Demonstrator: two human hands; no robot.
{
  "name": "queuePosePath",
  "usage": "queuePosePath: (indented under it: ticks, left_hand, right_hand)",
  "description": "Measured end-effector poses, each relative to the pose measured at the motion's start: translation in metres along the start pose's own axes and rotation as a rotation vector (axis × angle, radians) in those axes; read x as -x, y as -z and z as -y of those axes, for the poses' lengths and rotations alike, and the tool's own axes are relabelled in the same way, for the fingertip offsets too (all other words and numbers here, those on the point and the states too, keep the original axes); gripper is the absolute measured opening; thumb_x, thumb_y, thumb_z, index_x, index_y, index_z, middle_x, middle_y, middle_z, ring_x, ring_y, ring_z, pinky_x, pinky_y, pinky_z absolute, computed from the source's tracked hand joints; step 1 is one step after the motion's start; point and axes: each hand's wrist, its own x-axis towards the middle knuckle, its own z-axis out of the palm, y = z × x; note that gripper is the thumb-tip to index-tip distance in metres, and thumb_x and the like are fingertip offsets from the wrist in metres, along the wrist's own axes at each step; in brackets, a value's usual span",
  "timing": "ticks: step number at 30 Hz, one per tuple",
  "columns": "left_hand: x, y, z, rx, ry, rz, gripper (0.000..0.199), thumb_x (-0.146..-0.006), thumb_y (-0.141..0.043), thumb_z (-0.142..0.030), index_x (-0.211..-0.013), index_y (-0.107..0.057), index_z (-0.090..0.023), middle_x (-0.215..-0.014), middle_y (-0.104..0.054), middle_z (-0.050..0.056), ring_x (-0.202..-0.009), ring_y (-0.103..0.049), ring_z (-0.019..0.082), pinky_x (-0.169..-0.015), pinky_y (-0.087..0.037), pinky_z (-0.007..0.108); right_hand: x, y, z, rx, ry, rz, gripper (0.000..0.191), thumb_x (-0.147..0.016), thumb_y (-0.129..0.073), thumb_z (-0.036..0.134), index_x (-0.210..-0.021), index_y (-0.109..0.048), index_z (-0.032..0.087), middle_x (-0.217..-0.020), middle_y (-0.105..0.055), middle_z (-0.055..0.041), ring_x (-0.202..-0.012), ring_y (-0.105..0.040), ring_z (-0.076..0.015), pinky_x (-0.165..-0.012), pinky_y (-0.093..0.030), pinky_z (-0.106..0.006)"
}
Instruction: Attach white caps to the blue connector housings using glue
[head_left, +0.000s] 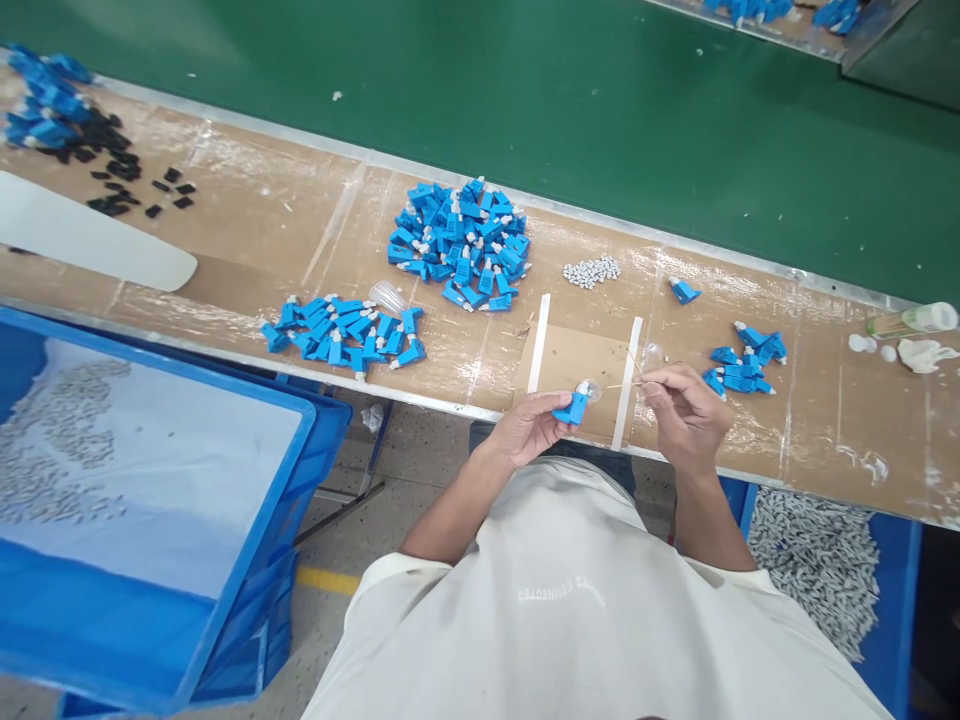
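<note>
My left hand [531,428] grips a small blue plastic part [571,408] with a white tip, near the table's front edge. Thumb and fingertips of my right hand [688,412] are pinched on a thin toothpick [624,385], which points left toward the blue part. Just behind the white tip lies a small clear round dish [594,391], partly covered. Beneath is a cardboard sheet [581,352] between two white strips. To the right of my right hand sit several loose blue parts [744,372].
Piles of blue parts [459,240] and small grey-white pieces [592,272] lie on the table [315,215]. A toothpick bottle [919,318] lies at far right. Blue bins [289,470] with grey pieces flank me below the table. Black pieces [120,165] lie at far left.
</note>
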Motion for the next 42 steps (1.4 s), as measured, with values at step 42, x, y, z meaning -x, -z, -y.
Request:
queuePosePath:
  ticks: [42]
  left_hand:
    - [-0.047, 0.040, 0.000, 0.019, -0.204, 0.223, 0.037, -0.069, -0.090, -0.027, -0.090, -0.067, -0.007, -0.072, -0.062, 0.003, -0.057, -0.057, 0.008, -0.049, -0.043, 0.015]
  right_hand:
    - [-0.171, -0.065, -0.091, 0.729, -0.179, 0.568, 0.016, -0.081, -0.059, 0.012, -0.067, -0.067, 0.012, -0.083, -0.073, -0.0222, -0.093, -0.069, -0.0309, -0.080, -0.048, -0.034]
